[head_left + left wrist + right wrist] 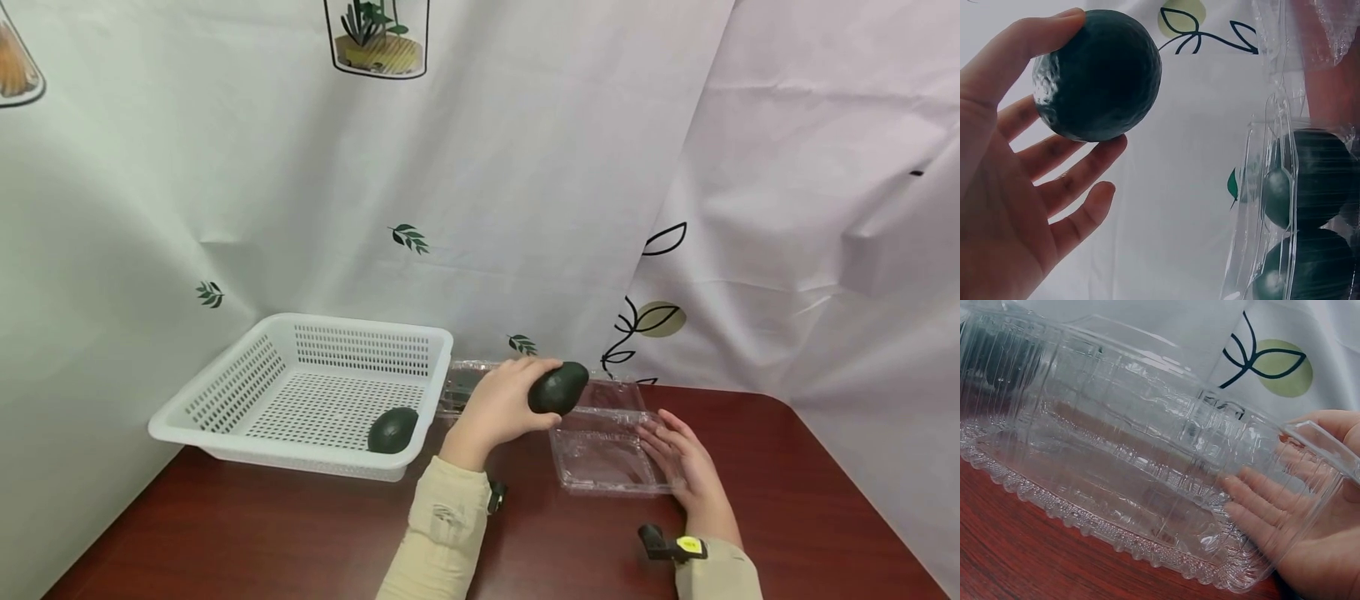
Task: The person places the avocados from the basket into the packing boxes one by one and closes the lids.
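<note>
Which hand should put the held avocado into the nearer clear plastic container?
Probably the left hand: it grips the avocado close to the nearer clear plastic container. The right hand has its fingers against that container's right end.

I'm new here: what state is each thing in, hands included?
Left hand: gripping an avocado
Held avocado: lifted off the table
Right hand: fingers extended, touching the front container
Front clear plastic container: empty; lid unclear
White plastic basket: upright, one avocado inside
Basket avocado: lying near the front right corner
Two other avocados: behind clear plastic
</note>
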Action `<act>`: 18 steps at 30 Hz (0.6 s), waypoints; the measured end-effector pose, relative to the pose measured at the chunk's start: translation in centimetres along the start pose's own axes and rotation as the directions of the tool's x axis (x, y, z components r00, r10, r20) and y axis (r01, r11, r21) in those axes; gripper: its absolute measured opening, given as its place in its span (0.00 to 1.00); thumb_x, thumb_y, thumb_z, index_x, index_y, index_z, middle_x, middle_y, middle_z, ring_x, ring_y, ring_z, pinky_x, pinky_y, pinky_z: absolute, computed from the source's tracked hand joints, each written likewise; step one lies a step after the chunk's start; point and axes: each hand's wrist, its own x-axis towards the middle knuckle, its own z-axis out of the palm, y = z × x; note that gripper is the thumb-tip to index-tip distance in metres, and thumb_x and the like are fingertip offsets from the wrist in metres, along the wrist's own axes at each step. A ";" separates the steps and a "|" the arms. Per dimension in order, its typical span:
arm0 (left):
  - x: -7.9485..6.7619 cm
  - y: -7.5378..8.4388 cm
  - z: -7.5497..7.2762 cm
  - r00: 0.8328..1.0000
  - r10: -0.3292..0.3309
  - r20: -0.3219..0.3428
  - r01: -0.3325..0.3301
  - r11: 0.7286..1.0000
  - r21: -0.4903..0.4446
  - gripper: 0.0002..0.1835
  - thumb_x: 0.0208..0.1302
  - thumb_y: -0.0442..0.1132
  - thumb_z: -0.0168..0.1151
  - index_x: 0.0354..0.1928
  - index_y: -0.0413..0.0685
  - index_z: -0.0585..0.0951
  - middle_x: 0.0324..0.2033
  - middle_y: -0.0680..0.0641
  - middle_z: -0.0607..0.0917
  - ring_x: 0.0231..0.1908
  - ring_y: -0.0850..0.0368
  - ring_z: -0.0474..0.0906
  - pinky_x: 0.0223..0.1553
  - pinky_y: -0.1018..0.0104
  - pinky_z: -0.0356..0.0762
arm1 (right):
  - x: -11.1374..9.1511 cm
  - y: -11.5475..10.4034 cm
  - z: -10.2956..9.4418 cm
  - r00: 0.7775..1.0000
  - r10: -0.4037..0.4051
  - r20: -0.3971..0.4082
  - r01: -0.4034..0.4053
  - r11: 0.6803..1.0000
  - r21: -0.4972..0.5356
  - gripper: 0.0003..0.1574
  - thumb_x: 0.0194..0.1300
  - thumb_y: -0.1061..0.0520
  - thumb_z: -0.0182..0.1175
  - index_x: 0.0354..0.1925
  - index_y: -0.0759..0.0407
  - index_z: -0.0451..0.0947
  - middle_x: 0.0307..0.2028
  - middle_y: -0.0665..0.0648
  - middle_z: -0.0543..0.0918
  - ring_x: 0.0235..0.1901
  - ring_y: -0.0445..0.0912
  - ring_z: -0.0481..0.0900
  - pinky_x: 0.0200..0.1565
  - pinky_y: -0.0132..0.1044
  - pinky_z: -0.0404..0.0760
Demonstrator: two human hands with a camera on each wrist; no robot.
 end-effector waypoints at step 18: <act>0.1 0.8 0.8 0.998 -0.007 0.066 0.014 0.995 -0.100 0.38 0.48 0.57 0.69 0.64 0.62 0.69 0.56 0.54 0.75 0.53 0.55 0.72 0.45 0.57 0.74 | 0.0 0.0 0.3 1.000 -0.017 -0.003 0.017 1.000 -0.024 0.17 0.72 0.64 0.42 0.48 0.46 0.71 0.41 0.49 0.81 0.45 0.43 0.80 0.48 0.34 0.76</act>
